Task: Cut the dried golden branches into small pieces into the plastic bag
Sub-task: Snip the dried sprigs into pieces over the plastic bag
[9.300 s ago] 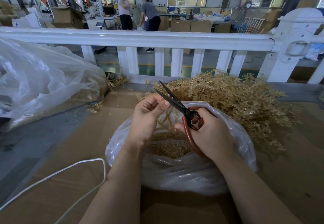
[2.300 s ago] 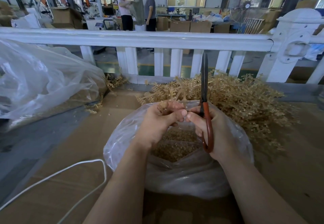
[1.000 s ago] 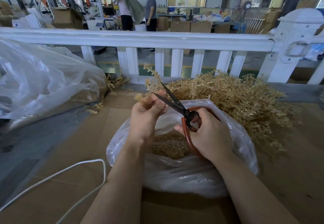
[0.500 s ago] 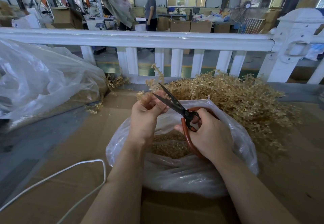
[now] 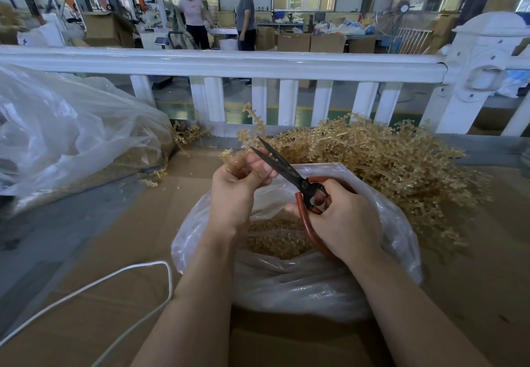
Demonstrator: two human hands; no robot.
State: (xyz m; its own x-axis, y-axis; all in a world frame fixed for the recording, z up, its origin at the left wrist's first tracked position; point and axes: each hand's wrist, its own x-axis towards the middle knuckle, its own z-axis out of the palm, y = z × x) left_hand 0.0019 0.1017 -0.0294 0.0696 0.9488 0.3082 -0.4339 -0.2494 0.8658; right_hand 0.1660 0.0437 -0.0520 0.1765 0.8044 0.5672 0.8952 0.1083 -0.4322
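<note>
Two hands share this cut: our left hand (image 5: pixel 235 191) has its fingers (image 5: pixel 259 167) curled round a sprig (image 5: pixel 243 148), our right hand (image 5: pixel 344 217) grips the scissors (image 5: pixel 284 165), blades parted beside it. We should bring the sprig over the plastic bag (image 5: pixel 286 280) and snip short lengths. The uncut branches (image 5: pixel 387 160) lie piled on the table (image 5: pixel 100 295) just behind.

branch (image 5: pixel 243 151) base hidden in left hand (image 5: pixel 235 194); large bag (image 5: pixel 57 137) cut off left

Single head-worn wide-angle view, looking forward and down, close over the worktop (image 5: pixel 86 295), railing (image 5: pixel 229 64) beyond
</note>
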